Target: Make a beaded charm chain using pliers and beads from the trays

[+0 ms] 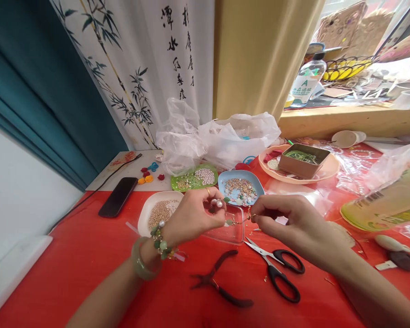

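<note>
A beaded string [237, 222] with green and gold beads stretches between my two hands, above a clear plastic tray [225, 234]. My left hand [196, 212] is closed around one end, where pearly and green beads show at the fingers. Thumb and forefinger of my right hand [287, 218] pinch the other end. Below them on the red table lie black-handled scissors [276, 266], partly spread, and dark-handled pliers [217, 278] with spread handles. My left wrist wears a jade bangle [141, 262] and a beaded bracelet [160, 241].
Behind my hands stand a white dish [144, 218], a green dish [193, 176] and a blue dish [241, 180] of beads. A peach tray [333, 171] carries a box of green cord [302, 161]. A phone [119, 197] lies left; a large yellow-green bottle [382, 200] lies right.
</note>
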